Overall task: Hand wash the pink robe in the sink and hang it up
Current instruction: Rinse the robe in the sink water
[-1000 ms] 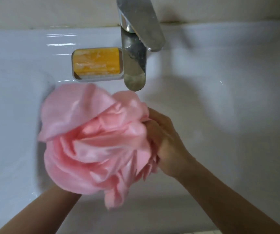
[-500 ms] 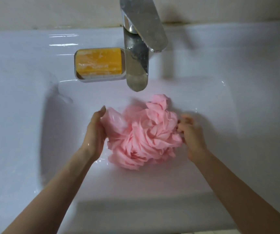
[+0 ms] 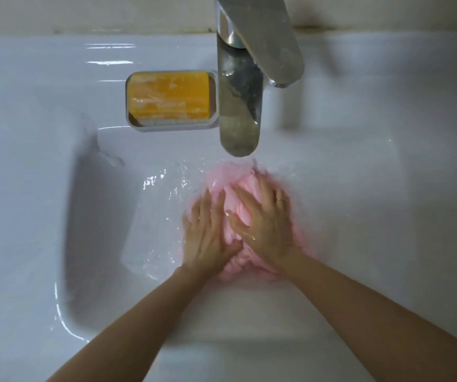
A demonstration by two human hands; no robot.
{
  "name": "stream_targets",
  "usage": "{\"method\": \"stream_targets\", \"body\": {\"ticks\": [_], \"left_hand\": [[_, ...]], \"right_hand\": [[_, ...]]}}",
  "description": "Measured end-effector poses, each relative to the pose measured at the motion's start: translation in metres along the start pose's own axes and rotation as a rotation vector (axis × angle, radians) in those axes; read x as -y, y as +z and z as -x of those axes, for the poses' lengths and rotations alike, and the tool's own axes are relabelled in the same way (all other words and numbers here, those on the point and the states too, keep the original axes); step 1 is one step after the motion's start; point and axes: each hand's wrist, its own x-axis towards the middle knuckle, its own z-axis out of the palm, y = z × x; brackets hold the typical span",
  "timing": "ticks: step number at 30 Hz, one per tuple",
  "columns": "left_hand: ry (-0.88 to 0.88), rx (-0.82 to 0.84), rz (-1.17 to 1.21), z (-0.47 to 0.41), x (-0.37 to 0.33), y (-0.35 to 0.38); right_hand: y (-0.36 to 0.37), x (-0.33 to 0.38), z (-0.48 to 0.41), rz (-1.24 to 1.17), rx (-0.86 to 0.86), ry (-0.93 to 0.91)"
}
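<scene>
Item 1. Pink robe (image 3: 235, 179): bunched into a wet mound on the bottom of the basin, just in front of the spout and partly under shallow water (image 3: 164, 216). Both hands cover much of it; pink cloth shows between them, beyond the fingertips and at the near edge by the wrists.

Item 2. Left hand (image 3: 206, 232): palm down on the left part of the mound. Its fingers (image 3: 204, 205) are straight and slightly spread, pressing on the cloth and gripping nothing.

Item 3. Right hand (image 3: 267, 224): palm down on the right part of the mound, just beside the left hand. Its fingers (image 3: 266, 191) are spread and extended, pressing flat rather than grasping. A thin ring (image 3: 280, 199) sits on one finger.

Item 4. Sink (image 3: 56, 188): white, glossy, wet, with rippled water left of the hands.

Item 5. Tap (image 3: 239, 106): metal, mounted at the back rim, spout reaching out over the basin, lever angled to the right.

Item 6. Soap (image 3: 168, 96): a yellow-orange bar, lying flat in a pale soap dish (image 3: 172, 125) on the back ledge, touching or just beside the left side of the spout.
</scene>
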Motion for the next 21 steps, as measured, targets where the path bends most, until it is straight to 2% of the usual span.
{"method": "stream_targets", "body": {"ticks": [3,5,7,8,9,11,13,15,17,19,21], "left_hand": [[-0.002,-0.169,0.065,-0.006,-0.005,0.002],[0.012,-0.087,0.072,-0.013,-0.007,-0.001],[-0.072,0.17,0.009,-0.024,0.0,-0.003],[-0.148,0.177,-0.104,-0.031,0.005,-0.004],[-0.142,0.156,-0.134,-0.034,0.013,-0.001],[-0.085,0.143,-0.063,-0.047,0.012,-0.003],[-0.033,0.071,-0.109,-0.056,0.0,-0.019],[-0.114,0.051,0.055,-0.06,-0.007,-0.036],[-0.187,0.156,0.436,-0.057,-0.001,-0.057],[-0.139,0.266,0.802,-0.049,0.01,-0.083],[-0.151,0.288,1.009,-0.036,0.017,-0.099]], "right_hand": [[0.013,0.0,-0.006,-0.016,-0.195,-0.016],[0.019,0.001,-0.01,0.007,-0.27,-0.006],[0.023,0.004,-0.015,0.041,-0.351,0.031],[0.025,0.005,-0.019,0.049,-0.392,0.047],[0.027,0.006,-0.023,0.044,-0.431,0.064],[0.024,0.01,-0.035,0.006,-0.404,0.099],[0.016,0.017,-0.044,-0.004,-0.266,0.188],[0.003,0.018,-0.052,-0.146,-0.071,0.402],[-0.019,0.012,-0.052,-0.457,0.033,0.584],[-0.054,0.003,-0.045,-0.818,0.023,0.577],[-0.09,-0.002,-0.031,-0.96,0.008,0.475]]}}
